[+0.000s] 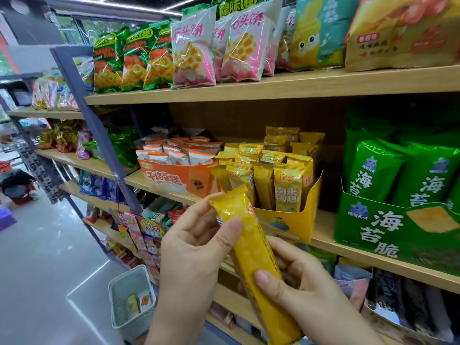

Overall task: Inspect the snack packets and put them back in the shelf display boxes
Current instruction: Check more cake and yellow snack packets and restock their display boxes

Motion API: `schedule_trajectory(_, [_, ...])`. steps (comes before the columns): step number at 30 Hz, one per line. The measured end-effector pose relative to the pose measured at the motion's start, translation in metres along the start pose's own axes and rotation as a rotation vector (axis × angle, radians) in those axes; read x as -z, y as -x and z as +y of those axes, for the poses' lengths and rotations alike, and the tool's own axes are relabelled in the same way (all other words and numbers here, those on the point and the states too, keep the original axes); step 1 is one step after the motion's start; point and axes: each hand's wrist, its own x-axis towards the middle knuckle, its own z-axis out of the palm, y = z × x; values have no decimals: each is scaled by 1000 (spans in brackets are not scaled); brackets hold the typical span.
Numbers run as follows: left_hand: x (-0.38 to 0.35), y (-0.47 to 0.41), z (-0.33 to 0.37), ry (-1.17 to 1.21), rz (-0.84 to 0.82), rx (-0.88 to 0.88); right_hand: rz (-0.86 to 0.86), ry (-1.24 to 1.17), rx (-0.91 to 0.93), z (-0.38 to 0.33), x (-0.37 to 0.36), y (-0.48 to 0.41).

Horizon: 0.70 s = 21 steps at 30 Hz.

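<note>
L hand (194, 247) / R hand (301, 285) grip: both pinch yellow packet (251, 252) | yellow box (296, 220) just behind | floor (49, 245) left

Both hands, left (196, 247) and right (296, 277), grip one yellow snack packet (251, 255) before the yellow display box (293, 220).

Single head-worn view, wide-angle. Faces forward and down at tiered light wooden shelf boards (273, 84) running off to the right. Left hand (196, 247) and right hand (306, 290) very near, low centre. Glossy grey aisle floor (49, 257) lower left.
</note>
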Motion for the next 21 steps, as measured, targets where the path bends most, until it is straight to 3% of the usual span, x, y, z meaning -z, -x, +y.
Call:
schedule_trajectory(9, [2,-1,-7,97,-29,30,-113,-187,-5,2,7,2])
schedule_trajectory(13, [1,0,-9,114,-101,26,-68,-129,42,3,5,2])
schedule_trajectory(19, [-3,-2,-7,-422,-88,-291,72,-39,143,4,-2,1])
schedule_trajectory(21, [-6,-1,-9,-462,-40,-320,101,10,178,1,-6,3])
